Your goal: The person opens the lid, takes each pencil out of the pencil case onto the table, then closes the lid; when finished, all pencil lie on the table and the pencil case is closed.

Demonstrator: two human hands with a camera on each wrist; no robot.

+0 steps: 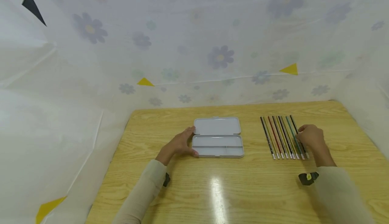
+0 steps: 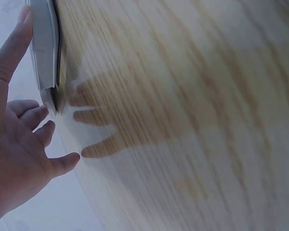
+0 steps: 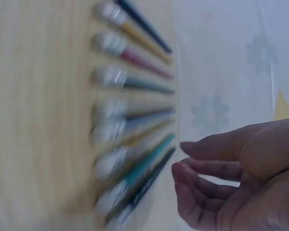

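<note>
Left hand (image 1: 180, 145), fingers straight, rests against the left edge of the open pencil case (image 1: 217, 137). Right hand (image 1: 310, 137), loosely curled and grasping nothing, hovers over the right end of the pencil row (image 1: 284, 137); bare table (image 1: 252, 190) between case and pencils.

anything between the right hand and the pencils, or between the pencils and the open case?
Nothing visible. The right hand hovers at the right edge of the row of coloured pencils, fingers apart from them. Only bare wooden table lies between the row and the open grey metal pencil case, which the left hand touches.
</note>
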